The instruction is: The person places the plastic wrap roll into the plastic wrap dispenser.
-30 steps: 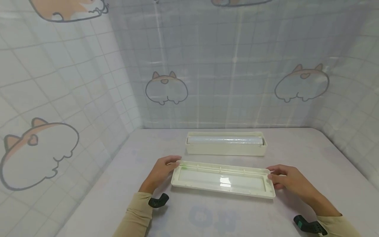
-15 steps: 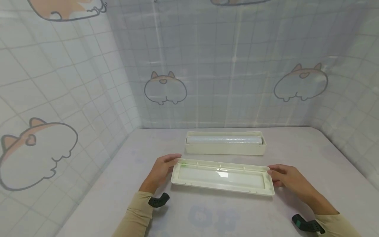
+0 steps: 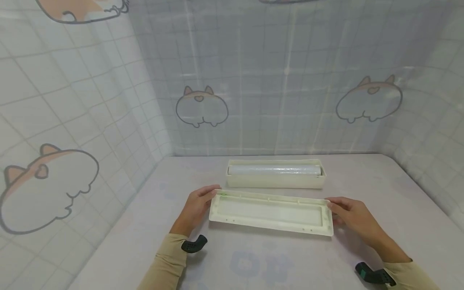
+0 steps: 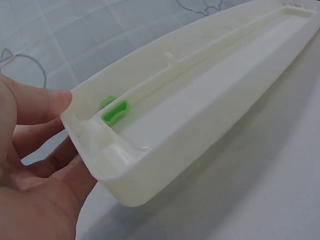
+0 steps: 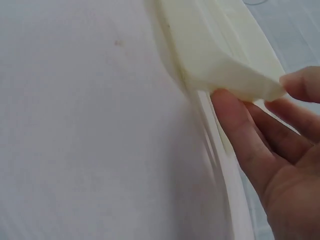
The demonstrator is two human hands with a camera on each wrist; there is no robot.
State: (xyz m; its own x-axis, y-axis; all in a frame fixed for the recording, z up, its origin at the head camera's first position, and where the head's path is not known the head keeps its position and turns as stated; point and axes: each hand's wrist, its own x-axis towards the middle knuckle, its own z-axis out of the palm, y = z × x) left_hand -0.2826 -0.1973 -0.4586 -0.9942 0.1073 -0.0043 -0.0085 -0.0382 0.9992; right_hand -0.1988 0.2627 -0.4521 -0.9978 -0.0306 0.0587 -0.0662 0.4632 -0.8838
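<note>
A long cream plastic lid (image 3: 270,209) with a clear window is held between both hands, its ribbed inner side facing up. My left hand (image 3: 194,209) pinches its left end, thumb on the rim and fingers beneath. At the other end, my right hand (image 3: 357,221) grips the corner between thumb and fingers. A small green slider (image 4: 116,111) sits on a rail inside the lid, near the left thumb. Behind the lid stands a matching cream box (image 3: 275,183), with a shiny roll of clear film (image 3: 274,170) lying in it.
The pale table (image 3: 145,241) runs back to a grid-patterned curtain (image 3: 275,100) printed with cartoon dogs. Curtains also rise along the left and right sides. Black wrist devices (image 3: 194,244) are worn at both cuffs.
Both hands have shifted the lid slightly away toward the box. Its tilt has changed a little, and the bright reflection on its window has gone. The box has stayed put.
</note>
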